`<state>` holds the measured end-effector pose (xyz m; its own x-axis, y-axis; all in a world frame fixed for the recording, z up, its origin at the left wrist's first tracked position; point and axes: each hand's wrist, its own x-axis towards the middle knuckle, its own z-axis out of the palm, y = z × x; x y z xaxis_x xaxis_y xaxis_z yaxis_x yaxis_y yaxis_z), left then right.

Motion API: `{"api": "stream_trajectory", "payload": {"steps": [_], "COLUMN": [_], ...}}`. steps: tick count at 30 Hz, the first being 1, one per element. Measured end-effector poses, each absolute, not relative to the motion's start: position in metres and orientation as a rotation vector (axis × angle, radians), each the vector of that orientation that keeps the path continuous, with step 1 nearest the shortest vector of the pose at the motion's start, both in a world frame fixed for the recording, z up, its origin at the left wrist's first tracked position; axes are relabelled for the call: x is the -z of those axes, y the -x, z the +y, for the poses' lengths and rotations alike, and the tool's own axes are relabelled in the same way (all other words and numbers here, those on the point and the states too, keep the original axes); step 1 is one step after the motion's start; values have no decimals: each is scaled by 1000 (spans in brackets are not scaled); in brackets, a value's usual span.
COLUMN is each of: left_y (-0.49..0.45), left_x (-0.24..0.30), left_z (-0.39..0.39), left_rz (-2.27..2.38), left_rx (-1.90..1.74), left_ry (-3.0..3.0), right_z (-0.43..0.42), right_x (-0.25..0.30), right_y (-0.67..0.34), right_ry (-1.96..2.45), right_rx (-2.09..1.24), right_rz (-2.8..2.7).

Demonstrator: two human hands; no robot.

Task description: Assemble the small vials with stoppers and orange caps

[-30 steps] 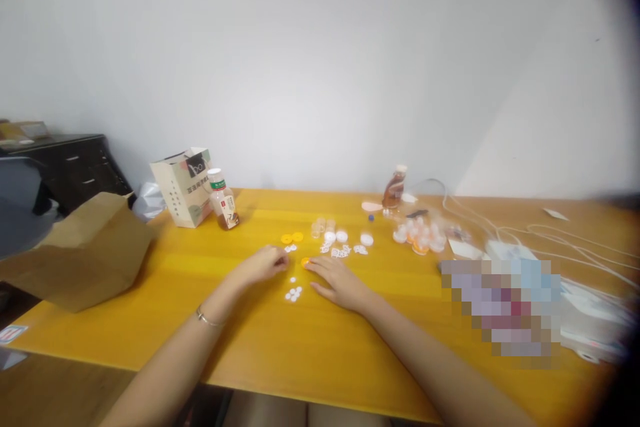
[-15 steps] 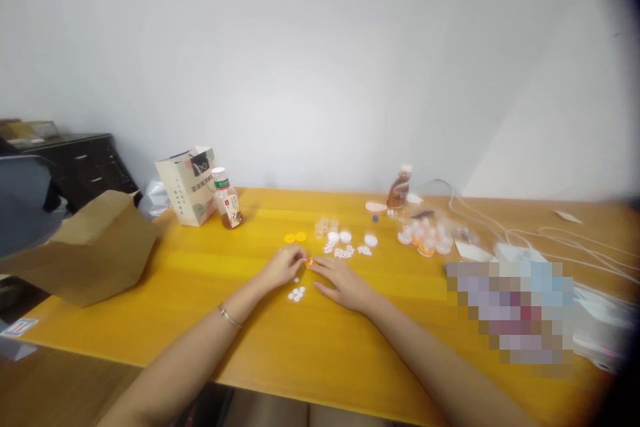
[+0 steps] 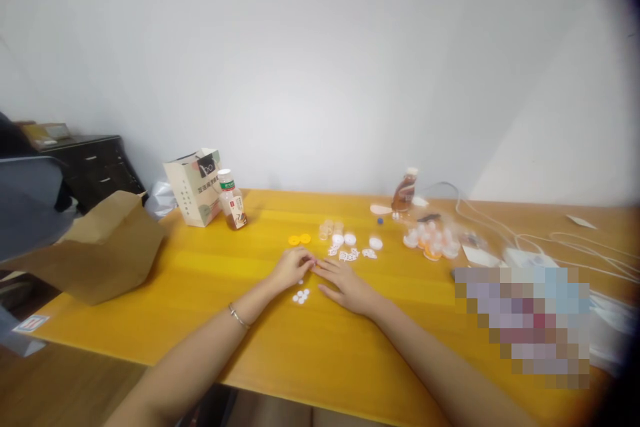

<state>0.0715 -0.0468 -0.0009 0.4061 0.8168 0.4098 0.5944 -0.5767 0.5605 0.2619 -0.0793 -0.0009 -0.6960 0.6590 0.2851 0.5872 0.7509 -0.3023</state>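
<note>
My left hand (image 3: pixel 293 268) is closed, with thumb and fingertips pinched together over a small orange round cap (image 3: pixel 317 266). What the pinch holds is too small to make out. My right hand (image 3: pixel 345 285) lies low over the table, its fingers stretched out and the fingertips touching the cap from the right. Both hands hide most of the cap. Just below them are several small white discs (image 3: pixel 301 296) in a cluster. Beyond the hands are two yellow ring-shaped caps (image 3: pixel 300 239), white round lids (image 3: pixel 349 239), clear small cups (image 3: pixel 330 228) and cut white pieces (image 3: pixel 349 255).
On the wooden table (image 3: pixel 280 353), a paper bag (image 3: pixel 193 193) and a labelled bottle (image 3: pixel 232 203) stand back left. A brown bottle (image 3: pixel 404 192), a heap of capped cups (image 3: pixel 433 240) and white cables (image 3: pixel 565 240) lie to the right. A brown paper bag (image 3: pixel 110 247) sits at the left edge.
My left fingers have moved over the orange cap, which now shows less between the hands. The whole view has shifted slightly, so everything appears a little further right.
</note>
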Motion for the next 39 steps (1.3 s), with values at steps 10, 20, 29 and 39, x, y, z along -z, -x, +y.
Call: {"api": "stream_trajectory", "payload": {"steps": [10, 20, 29, 39], "left_y": [-62, -56, -54, -56], "left_x": [-7, -15, -14, -14], "left_z": [-50, -58, -57, -58], "left_rz": [993, 833, 887, 841], "left_rx": [-823, -711, -756, -687], "left_ry": [-2517, -2593, -2574, -2611], "right_z": [-82, -84, -78, -75], "right_x": [-5, -9, -4, -2], "right_y": [-263, -268, -271, -268], "right_ry": [927, 959, 956, 966], "right_rx": [-357, -562, -530, -437], "right_rz": [-2522, -2430, -2372, -2389]}}
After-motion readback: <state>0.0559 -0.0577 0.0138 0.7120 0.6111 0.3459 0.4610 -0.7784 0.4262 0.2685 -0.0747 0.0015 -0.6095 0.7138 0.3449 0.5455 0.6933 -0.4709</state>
